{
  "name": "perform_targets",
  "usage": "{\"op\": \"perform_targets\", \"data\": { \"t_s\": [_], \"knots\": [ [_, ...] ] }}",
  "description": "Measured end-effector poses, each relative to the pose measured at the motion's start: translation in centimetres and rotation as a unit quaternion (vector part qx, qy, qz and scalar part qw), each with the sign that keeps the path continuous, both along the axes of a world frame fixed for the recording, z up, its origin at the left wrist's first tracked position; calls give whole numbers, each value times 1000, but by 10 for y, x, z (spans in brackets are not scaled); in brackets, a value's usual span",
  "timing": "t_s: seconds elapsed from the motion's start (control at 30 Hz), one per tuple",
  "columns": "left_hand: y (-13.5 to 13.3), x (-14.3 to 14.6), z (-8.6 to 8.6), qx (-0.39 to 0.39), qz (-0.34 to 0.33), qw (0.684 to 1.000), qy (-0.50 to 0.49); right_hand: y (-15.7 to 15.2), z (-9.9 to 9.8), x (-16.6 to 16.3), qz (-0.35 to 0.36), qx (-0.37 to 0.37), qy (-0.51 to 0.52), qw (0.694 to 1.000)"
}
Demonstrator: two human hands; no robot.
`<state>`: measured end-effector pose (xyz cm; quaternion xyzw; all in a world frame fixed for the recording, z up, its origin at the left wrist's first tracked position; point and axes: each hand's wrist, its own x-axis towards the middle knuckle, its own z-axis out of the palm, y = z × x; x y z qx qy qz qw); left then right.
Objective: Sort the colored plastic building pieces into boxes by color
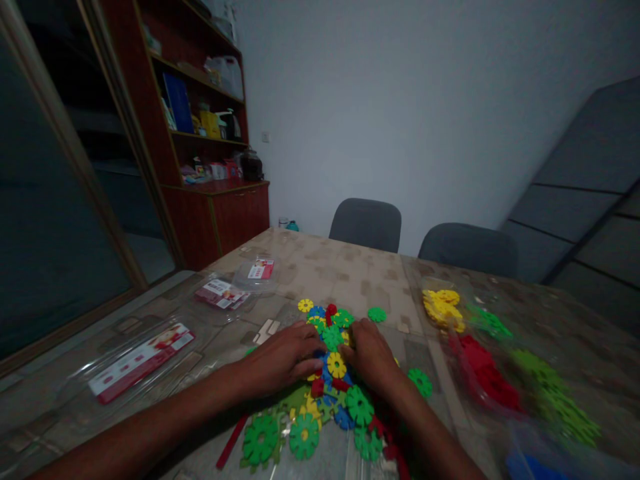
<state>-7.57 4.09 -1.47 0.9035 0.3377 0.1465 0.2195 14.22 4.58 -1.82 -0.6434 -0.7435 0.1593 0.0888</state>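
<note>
A heap of plastic notched-disc building pieces [336,365] in green, yellow, blue and red lies at the middle front of the table. My left hand [287,353] rests against the heap's left side, thumb and forefinger apart. Over its right side reaches my right hand [370,350], thumb apart from the fingers, some fingertips hidden among the discs. No piece is visibly gripped in either hand. Nearer to me are a green disc [261,439], another green disc [304,437] and a red stick [232,441]. A loose green disc [420,382] sits right of my right wrist.
Clear plastic lids with labels [143,360] lie on the left of the table [345,267]. On the right, clear containers hold yellow pieces [444,309], red pieces [487,373] and light green pieces [555,393]. Two grey chairs [366,223] stand beyond the far edge.
</note>
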Motion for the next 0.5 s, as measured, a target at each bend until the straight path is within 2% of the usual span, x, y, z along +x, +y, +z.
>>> {"op": "perform_targets", "data": {
  "t_s": [0.23,0.4,0.5],
  "knots": [
    [8,-7,3,-35,-30,999,-2,5,-7,14,36,-40,110,993],
    [14,-19,10,-36,18,999,20,4,-9,25,44,-72,152,985],
    [13,-21,8,-45,32,997,45,3,-11,28,45,-73,165,983]
  ]
}}
